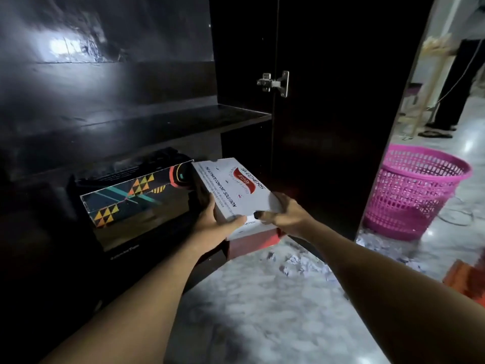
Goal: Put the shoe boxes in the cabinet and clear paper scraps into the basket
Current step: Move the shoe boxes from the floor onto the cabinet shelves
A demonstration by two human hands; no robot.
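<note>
Marbled grey floor (249, 311) strewn with paper scraps (301, 265); pink basket (414, 190) at right. Your left hand (211, 224) and right hand (286, 216) grip the white shoe box (236, 190) at the dark cabinet (157, 119) mouth, beside a patterned box (131, 203).

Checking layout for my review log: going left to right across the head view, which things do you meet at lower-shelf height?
The patterned shoe box → white shoe box → open cabinet door → pink basket.

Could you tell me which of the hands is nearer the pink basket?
Right: the right hand grips the white box left of the pink basket; the left hand is farther left.
</note>
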